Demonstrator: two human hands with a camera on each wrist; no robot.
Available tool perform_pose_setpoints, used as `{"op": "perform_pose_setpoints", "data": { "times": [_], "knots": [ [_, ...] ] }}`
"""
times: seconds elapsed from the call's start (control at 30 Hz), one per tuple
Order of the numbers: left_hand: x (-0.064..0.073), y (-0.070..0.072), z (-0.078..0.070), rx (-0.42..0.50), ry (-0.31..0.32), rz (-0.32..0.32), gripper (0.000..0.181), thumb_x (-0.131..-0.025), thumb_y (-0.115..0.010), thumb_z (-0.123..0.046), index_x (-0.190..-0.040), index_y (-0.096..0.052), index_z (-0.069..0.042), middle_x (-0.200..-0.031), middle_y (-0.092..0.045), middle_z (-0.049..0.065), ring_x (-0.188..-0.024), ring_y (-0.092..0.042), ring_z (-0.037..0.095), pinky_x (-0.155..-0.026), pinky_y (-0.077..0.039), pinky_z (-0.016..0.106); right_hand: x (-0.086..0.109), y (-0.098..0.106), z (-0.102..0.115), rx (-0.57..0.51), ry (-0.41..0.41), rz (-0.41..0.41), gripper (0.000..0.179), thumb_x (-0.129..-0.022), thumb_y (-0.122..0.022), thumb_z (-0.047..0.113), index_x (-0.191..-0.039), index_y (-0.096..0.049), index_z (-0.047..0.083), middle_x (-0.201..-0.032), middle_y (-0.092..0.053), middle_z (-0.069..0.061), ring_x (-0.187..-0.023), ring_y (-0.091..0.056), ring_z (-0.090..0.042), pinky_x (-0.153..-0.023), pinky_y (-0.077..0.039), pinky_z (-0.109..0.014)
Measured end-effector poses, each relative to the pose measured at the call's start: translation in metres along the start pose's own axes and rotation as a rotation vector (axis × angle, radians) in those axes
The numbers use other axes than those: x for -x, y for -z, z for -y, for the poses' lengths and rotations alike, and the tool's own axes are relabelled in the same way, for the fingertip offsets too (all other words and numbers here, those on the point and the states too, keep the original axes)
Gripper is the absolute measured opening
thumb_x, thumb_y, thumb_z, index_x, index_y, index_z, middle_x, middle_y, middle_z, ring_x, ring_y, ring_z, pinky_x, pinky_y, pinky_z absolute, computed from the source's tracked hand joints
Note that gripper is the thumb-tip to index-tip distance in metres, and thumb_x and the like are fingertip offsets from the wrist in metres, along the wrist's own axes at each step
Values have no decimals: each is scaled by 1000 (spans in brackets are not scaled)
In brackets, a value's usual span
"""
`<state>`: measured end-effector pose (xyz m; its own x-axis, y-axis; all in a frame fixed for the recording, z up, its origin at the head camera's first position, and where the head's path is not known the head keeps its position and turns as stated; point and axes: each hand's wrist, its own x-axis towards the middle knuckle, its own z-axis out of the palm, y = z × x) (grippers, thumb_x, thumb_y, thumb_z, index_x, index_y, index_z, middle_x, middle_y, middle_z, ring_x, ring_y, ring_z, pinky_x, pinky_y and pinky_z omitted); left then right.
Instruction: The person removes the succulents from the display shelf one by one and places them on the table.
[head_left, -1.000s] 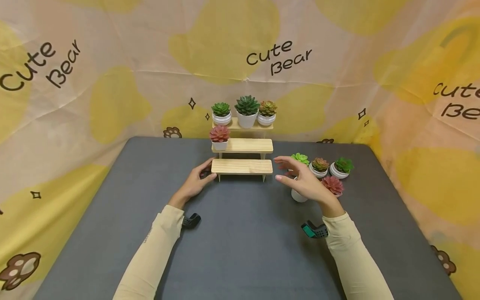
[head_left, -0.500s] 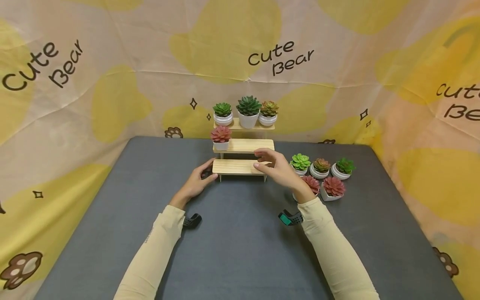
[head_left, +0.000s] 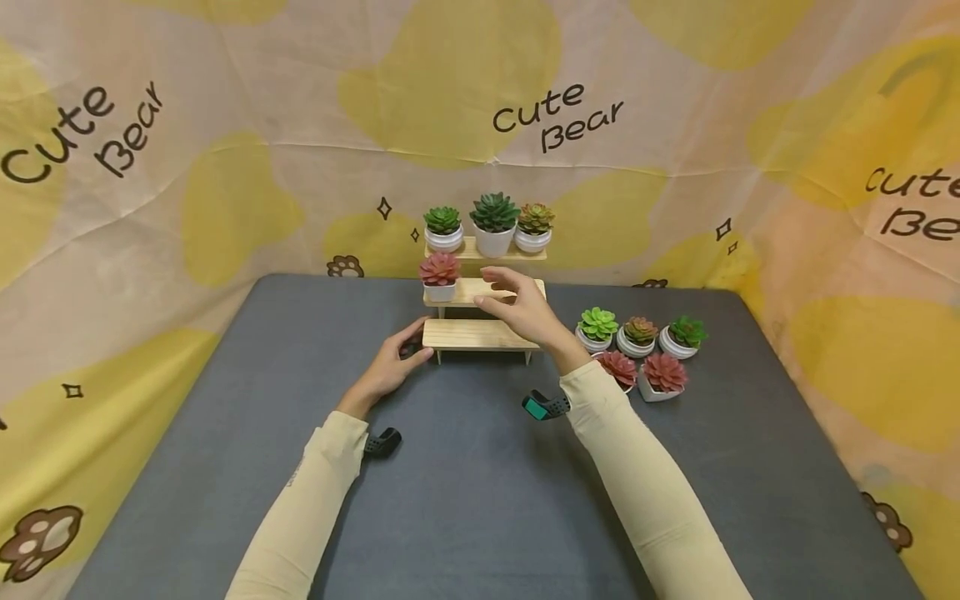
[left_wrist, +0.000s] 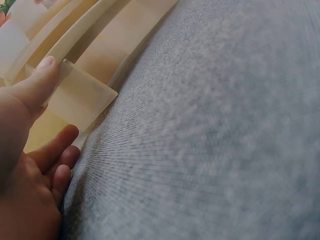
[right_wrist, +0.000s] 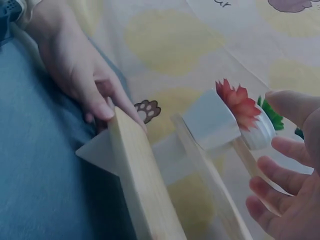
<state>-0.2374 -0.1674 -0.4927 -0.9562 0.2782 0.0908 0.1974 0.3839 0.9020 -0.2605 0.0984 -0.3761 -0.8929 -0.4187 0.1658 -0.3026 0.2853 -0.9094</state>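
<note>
The left hand [head_left: 384,365] grips the near left corner of a three-tiered wooden stand [head_left: 480,335], its thumb and fingers placed about the end of the lowest step. The right hand [head_left: 523,312] is well apart from it, above the stand and in front of the middle step [head_left: 468,287]; its thumb and gently bent fingers are spread from one another around nothing. The stand is near the back of a grey table [head_left: 450,500]. On the left end of its middle step sits a pink succulent [head_left: 439,273] in a white pot. The top step bears a green succulent [head_left: 442,227], a taller dark green succulent [head_left: 494,223] and a yellow-red succulent [head_left: 535,225]. Right of the stand, five more potted succulents [head_left: 639,335] stand close together, two of them pink and partly nearer the person. A printed cloth [head_left: 300,92] hangs behind.
</note>
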Motion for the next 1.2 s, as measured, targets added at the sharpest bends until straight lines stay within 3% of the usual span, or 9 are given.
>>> {"op": "perform_pose_setpoints", "data": {
  "times": [0.43,0.67,1.2],
  "knots": [
    [-1,1,1,9,-15,-1,63,-100,-64,-15,-157,-37,-6,-145,-56,24,-130,-51,40,-94,-34,37,-33,-14,-2,14,-32,29,58,-97,-67,14,-149,-46,-1,-152,-50,-21,-140,-47,-40,-115,-40,-49],
    [15,6,-36,32,4,12,62,-100,-62,-9,-155,-35,3,-144,-53,31,-131,-48,46,-96,-34,46,-45,-22,-1,18,5,37,56,-93,-70,10,-144,-52,-1,-145,-57,-21,-135,-53,-36,-115,-39,-46],
    [18,8,-40,39,5,27,62,-101,-61,-10,-156,-34,2,-146,-51,31,-134,-47,46,-101,-34,53,-55,-38,6,-39,-43,11,59,-90,-72,1,-144,-49,-3,-143,-56,-22,-130,-57,-36,-111,-44,-43]
  ]
}}
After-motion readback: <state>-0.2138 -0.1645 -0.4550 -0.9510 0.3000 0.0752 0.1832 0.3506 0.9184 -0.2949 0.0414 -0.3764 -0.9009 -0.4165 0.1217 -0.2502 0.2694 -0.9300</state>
